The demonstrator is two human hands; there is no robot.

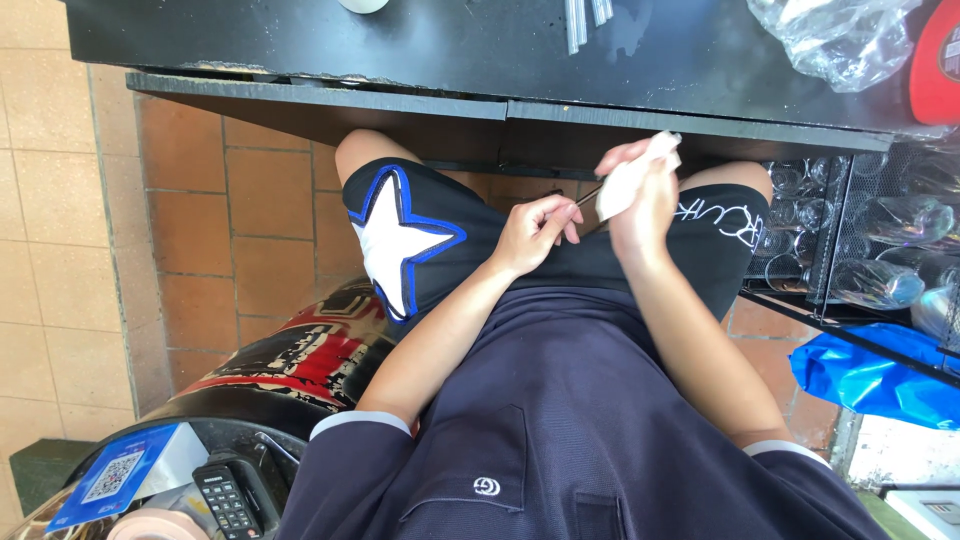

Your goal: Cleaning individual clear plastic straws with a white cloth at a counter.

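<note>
I sit with my lap under a black table. My left hand rests over my black shorts and pinches a thin stick, whose tip points up toward the other hand. My right hand is raised just below the table edge and grips a small white piece, perhaps paper or a wrapper. The two hands are close together, almost touching. What the stick's end meets is hidden behind the white piece.
Clear plastic bags and a red object lie on the table's right end. A wire rack of glassware stands at right, with a blue bag below. A painted drum, a calculator and a card sit lower left. Tiled floor lies at left.
</note>
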